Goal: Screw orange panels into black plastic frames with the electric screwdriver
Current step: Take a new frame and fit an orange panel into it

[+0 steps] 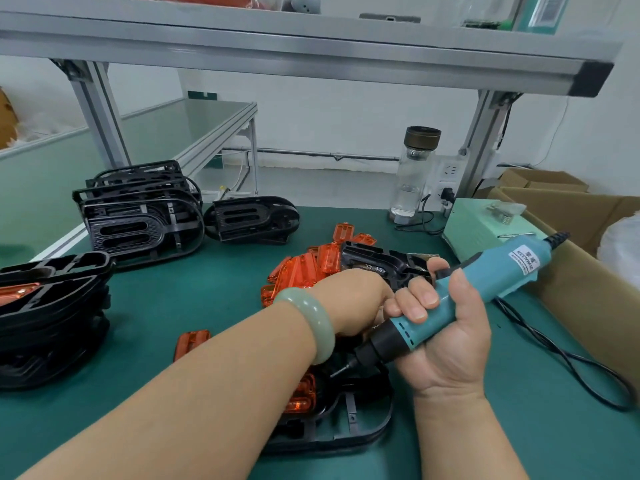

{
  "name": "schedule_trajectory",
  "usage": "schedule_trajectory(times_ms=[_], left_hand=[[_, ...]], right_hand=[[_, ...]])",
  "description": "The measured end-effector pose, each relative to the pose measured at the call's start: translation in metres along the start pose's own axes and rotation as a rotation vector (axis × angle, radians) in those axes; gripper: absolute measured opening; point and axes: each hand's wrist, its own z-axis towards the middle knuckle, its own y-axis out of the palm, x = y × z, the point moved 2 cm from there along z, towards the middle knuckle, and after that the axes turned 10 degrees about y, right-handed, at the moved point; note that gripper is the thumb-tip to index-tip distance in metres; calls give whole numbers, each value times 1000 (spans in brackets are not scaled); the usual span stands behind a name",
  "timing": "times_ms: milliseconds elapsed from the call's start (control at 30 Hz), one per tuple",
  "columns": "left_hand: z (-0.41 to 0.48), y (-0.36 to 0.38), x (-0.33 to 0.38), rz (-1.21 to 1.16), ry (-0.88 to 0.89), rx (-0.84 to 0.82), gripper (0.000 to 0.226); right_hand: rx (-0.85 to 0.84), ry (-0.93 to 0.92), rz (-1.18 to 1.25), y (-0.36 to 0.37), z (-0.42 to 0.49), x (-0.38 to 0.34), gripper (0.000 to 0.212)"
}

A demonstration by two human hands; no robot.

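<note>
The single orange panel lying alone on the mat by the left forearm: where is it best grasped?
Pinch the orange panel across its two long edges, coming from above and the left. It lies flat and thin on the mat, so only its edges offer purchase, and the left forearm blocks its right side.

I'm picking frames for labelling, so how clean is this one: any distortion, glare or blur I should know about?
Head view: wide-angle bowing bends the shelf beam and tilts its uprights; light is soft and even, with faint shadows on the green mat; small glare spots on the orange panel; the electric screwdriver in the right hand is sharp, corners softer.
</note>
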Motion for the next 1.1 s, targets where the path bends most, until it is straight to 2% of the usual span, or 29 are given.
schedule_trajectory(times_ms=[200,300,433,700,900,967,1067,1100], left_hand=[[12,4,1,174,-37,-29,21],[14,3,-1,173,-45,-36,15],[17,6,-2,180,-43,-33,19],[15,7,-2,119,-49,24,32],[8,5,-4,-42,-63,203,16],[7,5,-4,-44,-58,232,21],[5,5,-4,-58,-57,288,24],[4,4,-5,-73,-62,322,25]], right_hand=[[26,-4,-3,0,0,0,51],[24,-6,4,-1,0,-1,52],[27,-10,-7,-1,0,-1,51],[36,-22,6,-2,0,-2,51],[14,-13,15,-2,0,-2,47],[16,-17,21,-2,0,-2,43],[50,-51,3,-3,-1,-3,16],[69,-67,-1,-4,-1,-4,13]])
